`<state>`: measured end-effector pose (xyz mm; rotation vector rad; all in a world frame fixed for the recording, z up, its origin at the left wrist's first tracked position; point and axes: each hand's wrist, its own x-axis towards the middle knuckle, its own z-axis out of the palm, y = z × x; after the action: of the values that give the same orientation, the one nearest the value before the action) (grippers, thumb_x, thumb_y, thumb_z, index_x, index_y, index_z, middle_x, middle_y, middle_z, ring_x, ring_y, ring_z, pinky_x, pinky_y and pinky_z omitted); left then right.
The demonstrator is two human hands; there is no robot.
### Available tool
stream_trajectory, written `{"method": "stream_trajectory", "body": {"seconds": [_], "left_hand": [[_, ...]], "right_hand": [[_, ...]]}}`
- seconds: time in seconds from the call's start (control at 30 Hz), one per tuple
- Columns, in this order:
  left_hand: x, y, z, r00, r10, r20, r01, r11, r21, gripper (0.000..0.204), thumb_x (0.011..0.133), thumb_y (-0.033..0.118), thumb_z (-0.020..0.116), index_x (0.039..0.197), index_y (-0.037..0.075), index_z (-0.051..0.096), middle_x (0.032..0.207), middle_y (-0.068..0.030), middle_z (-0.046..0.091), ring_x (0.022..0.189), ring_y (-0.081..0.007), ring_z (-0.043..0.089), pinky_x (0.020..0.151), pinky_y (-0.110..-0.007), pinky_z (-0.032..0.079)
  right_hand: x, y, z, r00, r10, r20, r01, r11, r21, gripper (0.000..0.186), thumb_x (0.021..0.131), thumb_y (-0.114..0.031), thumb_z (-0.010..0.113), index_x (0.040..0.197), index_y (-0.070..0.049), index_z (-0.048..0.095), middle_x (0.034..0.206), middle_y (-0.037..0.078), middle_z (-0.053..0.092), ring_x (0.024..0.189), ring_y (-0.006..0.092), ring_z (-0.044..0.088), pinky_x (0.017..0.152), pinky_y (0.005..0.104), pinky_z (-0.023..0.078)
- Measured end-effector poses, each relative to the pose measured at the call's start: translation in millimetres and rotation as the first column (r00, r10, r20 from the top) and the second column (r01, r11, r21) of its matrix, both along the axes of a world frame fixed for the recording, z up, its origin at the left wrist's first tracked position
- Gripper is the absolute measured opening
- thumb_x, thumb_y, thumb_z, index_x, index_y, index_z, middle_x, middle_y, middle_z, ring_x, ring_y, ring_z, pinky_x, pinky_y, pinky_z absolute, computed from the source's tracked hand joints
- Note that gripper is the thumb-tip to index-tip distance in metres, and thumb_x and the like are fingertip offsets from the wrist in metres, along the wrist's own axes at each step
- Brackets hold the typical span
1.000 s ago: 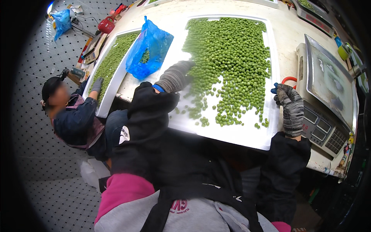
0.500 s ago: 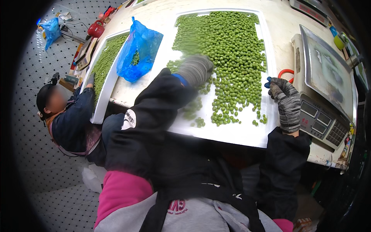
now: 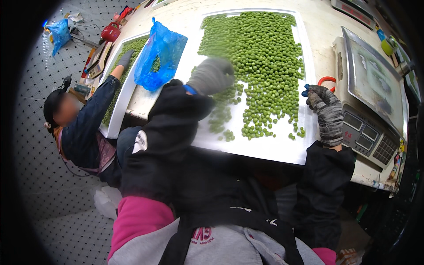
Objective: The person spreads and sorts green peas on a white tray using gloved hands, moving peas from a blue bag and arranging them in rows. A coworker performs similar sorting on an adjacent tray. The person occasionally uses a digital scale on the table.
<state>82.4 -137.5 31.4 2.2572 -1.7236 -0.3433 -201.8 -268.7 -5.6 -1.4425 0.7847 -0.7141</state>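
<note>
A wide white foam tray (image 3: 260,149) in front of me holds a layer of green peas (image 3: 271,57). My left hand (image 3: 212,76), in a grey knitted glove with a blue band at the wrist, is over the peas on the tray's left side. Motion blur hides its fingers. By the tray's right rim, my right hand (image 3: 325,115) wears a dark grey striped glove, fingers curled together. A small dark blue bit (image 3: 305,91) shows at its fingertips; whether it is held or part of a glove, I cannot tell.
Left of my tray stands a blue plastic bag (image 3: 161,55) with peas inside. Beyond it, a co-worker's gloved hand (image 3: 125,58) reaches into another white tray (image 3: 115,119) of peas. A weighing scale (image 3: 371,84) and a red ring-shaped handle (image 3: 327,82) are at the right.
My left hand has moved left across the tray. My right hand stays by the rim. The co-worker's hand has reached farther up their tray.
</note>
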Motion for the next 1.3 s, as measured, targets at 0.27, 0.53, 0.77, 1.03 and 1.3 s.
{"method": "stream_trajectory", "body": {"seconds": [0.27, 0.53, 0.77, 1.03, 1.3], "left_hand": [[104, 88, 54, 0.891, 0.422, 0.167, -0.414, 0.906, -0.086, 0.023, 0.075, 0.021, 0.07, 0.088, 0.003, 0.065, 0.083, -0.0106, 0.065, 0.077, -0.0184, 0.061, 0.075, -0.03, 0.048], [212, 98, 49, 0.618, 0.703, 0.351, -0.74, 0.671, -0.042, 0.03, 0.077, 0.028, 0.067, 0.095, 0.004, 0.067, 0.089, -0.0145, 0.067, 0.083, -0.0221, 0.063, 0.079, -0.033, 0.047], [179, 82, 17, 0.894, 0.375, 0.246, -0.322, 0.919, -0.227, 0.023, 0.079, 0.02, 0.065, 0.095, 0.004, 0.064, 0.089, -0.0132, 0.064, 0.083, -0.0258, 0.062, 0.08, -0.033, 0.047], [86, 42, -7, 0.984, -0.115, 0.14, 0.119, 0.992, -0.026, 0.034, 0.084, 0.014, 0.059, 0.117, 0.011, 0.054, 0.117, -0.0139, 0.055, 0.11, -0.0301, 0.051, 0.091, -0.038, 0.043], [47, 48, -36, 0.946, -0.322, 0.041, 0.319, 0.945, 0.064, 0.052, 0.081, 0.016, 0.057, 0.131, 0.009, 0.041, 0.135, -0.0157, 0.038, 0.124, -0.0352, 0.037, 0.101, -0.04, 0.035]], "right_hand": [[0, 0, 1, 1.0, 0.005, -0.015, -0.004, 0.999, 0.039, 0.024, 0.086, -0.014, 0.059, 0.105, 0.0, 0.061, 0.091, 0.005, 0.065, 0.075, 0.009, 0.056, 0.07, 0.021, 0.044], [2, 2, 0, 0.999, 0.006, -0.031, -0.006, 1.0, 0.005, 0.023, 0.087, -0.012, 0.058, 0.107, -0.001, 0.061, 0.09, 0.004, 0.064, 0.076, 0.0087, 0.056, 0.072, 0.0212, 0.044], [2, 0, -6, 1.0, -0.005, -0.025, 0.005, 1.0, -0.011, 0.022, 0.087, -0.011, 0.058, 0.107, -0.001, 0.062, 0.089, 0.003, 0.063, 0.076, 0.0078, 0.055, 0.071, 0.0209, 0.044], [2, 0, -6, 0.999, 0.007, -0.046, -0.009, 0.999, -0.031, 0.022, 0.087, -0.012, 0.058, 0.106, -0.001, 0.062, 0.09, 0.003, 0.064, 0.076, 0.0072, 0.054, 0.071, 0.02, 0.043], [2, -2, -8, 0.997, 0.005, -0.071, -0.007, 0.999, -0.037, 0.024, 0.087, -0.013, 0.058, 0.108, -0.002, 0.062, 0.092, 0.004, 0.065, 0.079, 0.0082, 0.055, 0.075, 0.021, 0.043]]}}
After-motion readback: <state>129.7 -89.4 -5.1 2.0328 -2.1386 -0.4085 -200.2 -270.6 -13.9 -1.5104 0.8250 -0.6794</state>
